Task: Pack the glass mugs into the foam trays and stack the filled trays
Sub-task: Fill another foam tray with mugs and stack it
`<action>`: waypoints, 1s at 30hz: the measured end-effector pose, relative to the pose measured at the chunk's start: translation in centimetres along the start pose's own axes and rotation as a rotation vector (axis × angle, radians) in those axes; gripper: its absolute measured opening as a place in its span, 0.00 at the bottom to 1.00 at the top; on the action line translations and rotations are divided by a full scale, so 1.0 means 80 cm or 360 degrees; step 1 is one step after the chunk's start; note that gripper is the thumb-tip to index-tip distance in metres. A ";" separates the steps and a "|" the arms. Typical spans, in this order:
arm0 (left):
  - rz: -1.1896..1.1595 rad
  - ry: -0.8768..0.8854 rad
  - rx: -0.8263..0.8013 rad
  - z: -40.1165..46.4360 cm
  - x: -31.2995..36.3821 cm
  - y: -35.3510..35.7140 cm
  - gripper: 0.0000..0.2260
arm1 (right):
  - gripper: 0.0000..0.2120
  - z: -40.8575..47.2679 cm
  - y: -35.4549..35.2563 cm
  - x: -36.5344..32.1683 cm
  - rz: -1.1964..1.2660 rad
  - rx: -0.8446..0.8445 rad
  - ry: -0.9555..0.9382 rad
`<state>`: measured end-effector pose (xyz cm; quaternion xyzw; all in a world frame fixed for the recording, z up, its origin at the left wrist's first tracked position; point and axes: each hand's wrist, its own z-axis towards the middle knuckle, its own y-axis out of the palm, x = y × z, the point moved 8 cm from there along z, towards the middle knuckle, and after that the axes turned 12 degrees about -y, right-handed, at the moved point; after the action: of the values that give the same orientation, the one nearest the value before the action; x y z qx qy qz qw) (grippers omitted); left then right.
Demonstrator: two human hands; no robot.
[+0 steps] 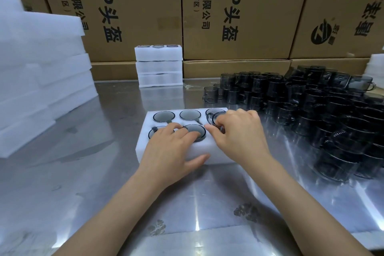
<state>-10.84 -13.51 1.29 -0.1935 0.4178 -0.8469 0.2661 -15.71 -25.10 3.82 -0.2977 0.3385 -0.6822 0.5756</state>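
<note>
Foam tray [166, 151] long axis left-right, mugs [190, 114] upright

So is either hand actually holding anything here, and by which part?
The right hand pinches a smoky grey glass mug at its rim, over the white foam tray. The left hand rests flat on that tray, gripping nothing.

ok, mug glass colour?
Smoky dark grey, see-through; the loose mugs show it best in the head view.
</note>
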 end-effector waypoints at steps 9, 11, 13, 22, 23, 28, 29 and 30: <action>0.0028 0.0021 0.0073 0.000 0.001 -0.001 0.19 | 0.21 -0.006 -0.001 -0.001 -0.0013 0.0009 0.0112; 0.0034 0.0011 0.0058 0.000 0.000 0.000 0.21 | 0.17 -0.014 -0.015 0.002 0.0162 0.0230 0.0154; -0.0015 -0.0011 0.0071 0.002 -0.001 -0.001 0.22 | 0.14 -0.026 -0.036 0.015 0.0350 0.0546 0.0196; -0.0231 0.0279 0.0070 -0.006 0.047 -0.002 0.30 | 0.20 -0.030 0.004 0.028 0.0665 -0.0043 0.0240; -0.0246 0.0276 0.0053 -0.006 0.048 -0.001 0.30 | 0.20 -0.030 0.007 0.029 0.0654 -0.0088 0.0266; -0.0248 0.0226 0.0043 -0.008 0.048 0.002 0.29 | 0.21 -0.030 0.018 0.026 0.0536 -0.0334 0.0263; -0.0240 0.0225 0.0044 -0.008 0.049 0.003 0.28 | 0.21 -0.031 0.021 0.026 0.0509 -0.0397 0.0254; -0.0225 0.0227 0.0041 -0.008 0.050 0.004 0.28 | 0.21 -0.033 0.024 0.025 0.0485 -0.0458 0.0247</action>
<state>-14.21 -15.75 1.05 -0.1582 0.4102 -0.8804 0.1778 -17.00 -26.96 0.70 -0.2688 0.5166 -0.5530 0.5959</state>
